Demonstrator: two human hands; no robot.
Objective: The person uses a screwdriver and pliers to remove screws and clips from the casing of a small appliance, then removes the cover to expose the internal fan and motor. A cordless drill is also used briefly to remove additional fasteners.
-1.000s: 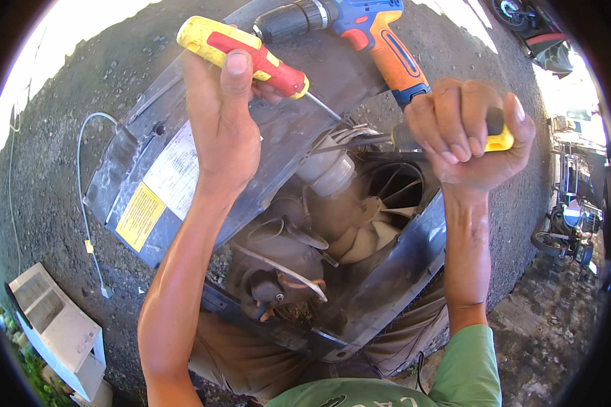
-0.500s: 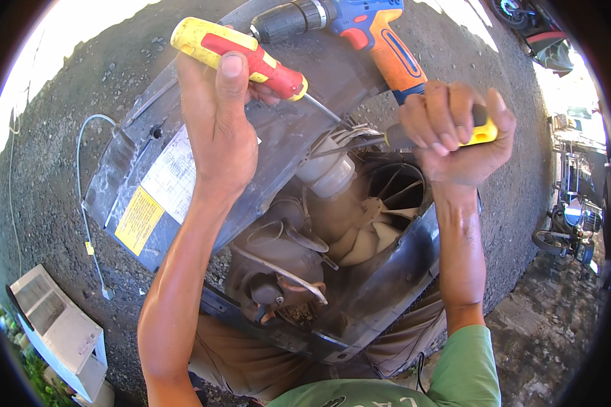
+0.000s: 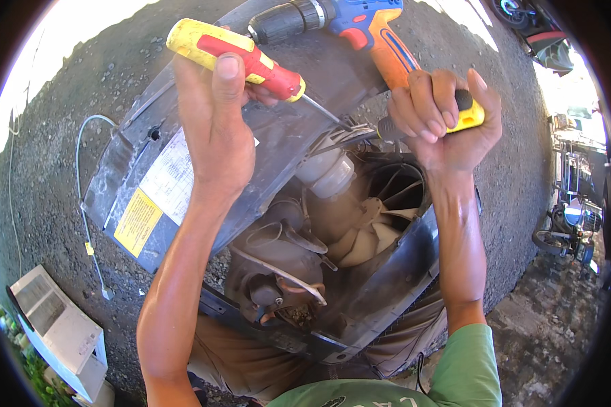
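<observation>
Our left fingers (image 3: 263,96) pinch the red-yellow screwdriver (image 3: 273,73), right fingers (image 3: 422,102) wrap the black-yellow tool (image 3: 390,129); probably light, stiff, so grab handles (image 3: 470,119).

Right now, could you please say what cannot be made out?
Head view: tip of the red-and-yellow screwdriver, too small to distinguish.
Head view: base of the blue-and-orange drill, hidden by the right hand.
Head view: drill's top, cut by the upper edge.
</observation>
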